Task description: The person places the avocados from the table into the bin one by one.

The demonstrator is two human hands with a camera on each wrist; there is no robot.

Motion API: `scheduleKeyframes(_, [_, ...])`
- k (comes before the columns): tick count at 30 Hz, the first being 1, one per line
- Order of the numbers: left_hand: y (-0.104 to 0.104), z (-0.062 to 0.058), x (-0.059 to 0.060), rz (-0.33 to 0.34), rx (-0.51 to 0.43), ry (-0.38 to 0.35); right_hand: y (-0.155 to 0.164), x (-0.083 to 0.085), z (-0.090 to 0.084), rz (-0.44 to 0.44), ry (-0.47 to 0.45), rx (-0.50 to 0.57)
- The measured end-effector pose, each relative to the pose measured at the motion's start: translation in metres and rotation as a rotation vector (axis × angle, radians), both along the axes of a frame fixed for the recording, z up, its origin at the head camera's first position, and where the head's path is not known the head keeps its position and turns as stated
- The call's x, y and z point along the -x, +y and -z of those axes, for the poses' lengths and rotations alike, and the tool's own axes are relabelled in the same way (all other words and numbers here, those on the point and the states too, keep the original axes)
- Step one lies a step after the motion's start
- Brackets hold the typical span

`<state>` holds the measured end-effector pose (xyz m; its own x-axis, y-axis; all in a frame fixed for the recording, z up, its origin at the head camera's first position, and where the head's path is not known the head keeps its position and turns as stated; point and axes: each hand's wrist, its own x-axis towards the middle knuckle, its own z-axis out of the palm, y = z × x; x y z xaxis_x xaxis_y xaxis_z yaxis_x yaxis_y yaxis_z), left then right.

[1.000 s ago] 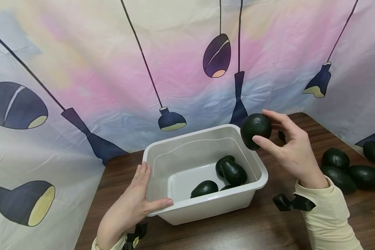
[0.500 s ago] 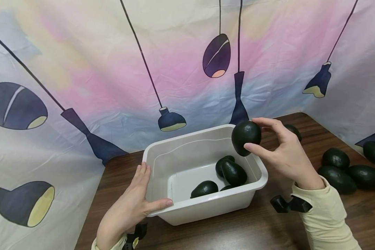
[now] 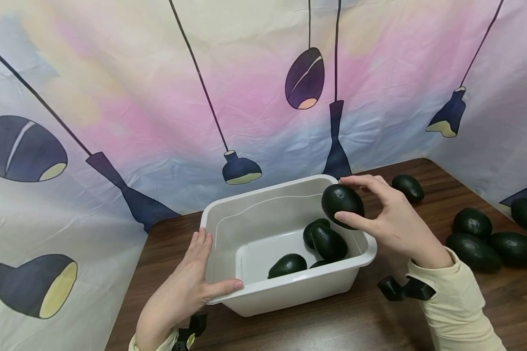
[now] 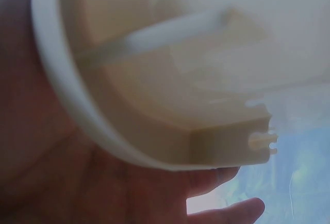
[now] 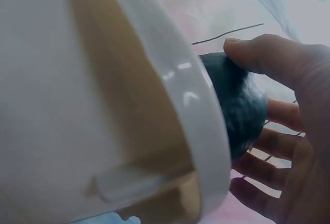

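Observation:
A white plastic tub (image 3: 285, 290) stands on the wooden table with several dark green avocados (image 3: 287, 265) lying inside, mostly toward its right end. My right hand (image 3: 395, 219) holds another avocado (image 3: 341, 202) between thumb and fingers, over the tub's right end. In the right wrist view the tub's rim (image 5: 193, 95) partly hides this avocado (image 5: 237, 105). At the tub's left end my left hand (image 3: 186, 278) rests on the rim, fingers straight along the outer side and thumb on the front edge. The left wrist view shows the fingers (image 4: 227, 213) under the rim.
On the table (image 3: 404, 317) to the right lie more avocados: a lone one (image 3: 407, 188) at the back and a cluster (image 3: 473, 251) nearer the right edge. A printed cloth (image 3: 263, 97) with lamp drawings hangs behind and at the sides.
My right hand has moved left and down with the avocado, from beside the tub's right rim to over its inside. The lone avocado behind is now uncovered. My left hand stays put.

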<state>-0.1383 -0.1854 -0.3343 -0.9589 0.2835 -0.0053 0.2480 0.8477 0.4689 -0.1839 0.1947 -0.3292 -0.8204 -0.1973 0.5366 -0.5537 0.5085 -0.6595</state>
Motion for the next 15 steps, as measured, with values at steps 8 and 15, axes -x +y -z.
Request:
scheduleKeyframes(8, [-0.0004, 0.0012, 0.0002, -0.01, 0.004, -0.008, -0.0031, 0.0015, 0.0017, -0.042, 0.027, -0.044])
scheduleKeyframes(15, [-0.0007, -0.0005, 0.001, -0.003, -0.01, -0.019, -0.0051, 0.002, 0.0027, -0.066, 0.035, -0.065])
